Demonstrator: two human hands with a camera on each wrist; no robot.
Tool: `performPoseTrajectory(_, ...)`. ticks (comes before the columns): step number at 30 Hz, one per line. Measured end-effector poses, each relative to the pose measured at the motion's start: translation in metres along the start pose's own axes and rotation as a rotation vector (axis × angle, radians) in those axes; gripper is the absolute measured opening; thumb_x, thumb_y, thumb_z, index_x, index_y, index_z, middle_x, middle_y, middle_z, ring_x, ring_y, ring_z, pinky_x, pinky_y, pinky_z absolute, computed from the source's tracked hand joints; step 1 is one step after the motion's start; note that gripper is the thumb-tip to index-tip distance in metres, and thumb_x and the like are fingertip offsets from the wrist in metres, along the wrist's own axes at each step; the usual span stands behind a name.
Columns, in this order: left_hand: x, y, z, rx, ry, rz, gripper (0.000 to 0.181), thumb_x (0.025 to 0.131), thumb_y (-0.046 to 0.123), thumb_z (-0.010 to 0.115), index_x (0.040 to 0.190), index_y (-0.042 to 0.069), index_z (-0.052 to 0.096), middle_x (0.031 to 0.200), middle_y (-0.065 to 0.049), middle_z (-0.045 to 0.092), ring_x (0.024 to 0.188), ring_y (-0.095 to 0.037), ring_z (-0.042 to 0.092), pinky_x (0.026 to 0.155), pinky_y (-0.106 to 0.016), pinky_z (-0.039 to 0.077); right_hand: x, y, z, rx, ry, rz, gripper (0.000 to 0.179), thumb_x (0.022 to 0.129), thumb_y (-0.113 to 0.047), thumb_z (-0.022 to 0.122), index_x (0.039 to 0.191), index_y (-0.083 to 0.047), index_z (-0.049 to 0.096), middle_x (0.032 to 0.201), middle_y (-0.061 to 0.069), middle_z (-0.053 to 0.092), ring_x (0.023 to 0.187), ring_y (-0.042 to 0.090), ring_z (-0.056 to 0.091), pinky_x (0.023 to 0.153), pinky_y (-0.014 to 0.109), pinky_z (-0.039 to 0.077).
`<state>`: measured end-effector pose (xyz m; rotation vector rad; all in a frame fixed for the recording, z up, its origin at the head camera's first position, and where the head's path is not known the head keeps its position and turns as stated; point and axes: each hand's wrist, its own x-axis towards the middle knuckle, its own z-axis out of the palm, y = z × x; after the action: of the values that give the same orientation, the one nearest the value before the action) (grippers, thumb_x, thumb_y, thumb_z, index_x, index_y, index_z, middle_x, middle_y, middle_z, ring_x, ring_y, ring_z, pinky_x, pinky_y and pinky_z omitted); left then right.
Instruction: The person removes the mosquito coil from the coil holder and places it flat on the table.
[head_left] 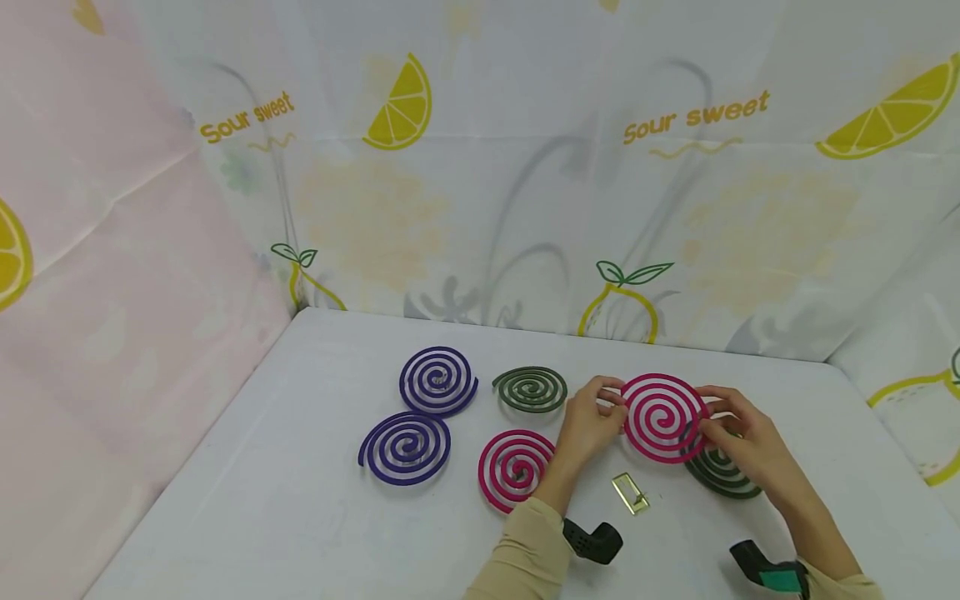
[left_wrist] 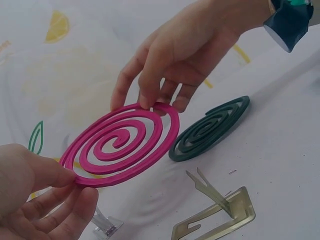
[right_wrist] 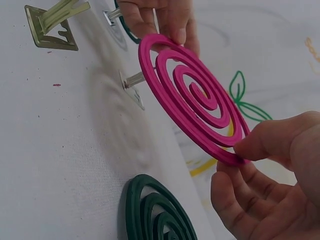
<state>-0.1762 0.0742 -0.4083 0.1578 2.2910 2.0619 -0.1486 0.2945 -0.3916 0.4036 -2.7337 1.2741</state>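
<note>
A pink mosquito coil (head_left: 662, 419) is held up over the table between both hands. My left hand (head_left: 592, 423) pinches its left edge with thumb and fingers. On the opposite edge, my right hand (head_left: 742, 437) pinches the rim, thumb on one face and fingers behind. Below and to the right lies a dark green coil (head_left: 723, 477), partly covered by the pink one and the right hand. A gold metal coil stand (head_left: 630, 493) with a raised prong lies nearer the body. Under the held coil, the right wrist view shows another small metal stand (right_wrist: 132, 82).
To the left are a second pink coil (head_left: 498, 471), partly behind the left forearm, and another green coil (head_left: 530, 389). Two purple-blue coils (head_left: 438, 381) lie farther left, one nearer than the other. A printed cloth (head_left: 480, 208) hangs behind the white table (head_left: 262, 467).
</note>
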Motion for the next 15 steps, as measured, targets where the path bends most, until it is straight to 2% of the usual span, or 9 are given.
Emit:
performPoseTrajectory(3, 0.000, -0.001, 0.003, -0.002, 0.006, -0.006, 0.029, 0.084, -0.002, 0.062, 0.111, 0.009, 0.062, 0.089, -0.003, 0.066, 0.066, -0.004, 0.063, 0.055, -0.016, 0.052, 0.000, 0.000, -0.002, -0.007, 0.009, -0.005, 0.039, 0.095, -0.010, 0.054, 0.132, -0.003, 0.044, 0.100, -0.001, 0.054, 0.079, 0.003, 0.060, 0.063, 0.021, 0.055)
performPoseTrajectory(10, -0.005, -0.006, 0.010, -0.028, 0.023, -0.018, 0.029, 0.082, -0.005, 0.063, 0.109, 0.007, 0.062, 0.087, -0.006, 0.065, 0.062, -0.005, 0.063, 0.052, -0.017, 0.052, -0.002, 0.005, -0.002, -0.015, 0.006, -0.010, 0.038, 0.095, -0.010, 0.055, 0.131, -0.003, 0.047, 0.098, -0.008, 0.055, 0.078, 0.002, 0.060, 0.063, 0.020, 0.055)
performPoseTrajectory(15, -0.006, -0.006, 0.015, -0.071, 0.026, -0.038, 0.030, 0.081, -0.006, 0.064, 0.108, 0.006, 0.062, 0.088, -0.008, 0.064, 0.065, -0.004, 0.062, 0.053, -0.018, 0.053, -0.002, 0.004, -0.007, -0.039, 0.017, 0.005, 0.036, 0.095, -0.013, 0.054, 0.130, -0.004, 0.049, 0.099, -0.005, 0.057, 0.080, -0.001, 0.058, 0.064, 0.020, 0.054)
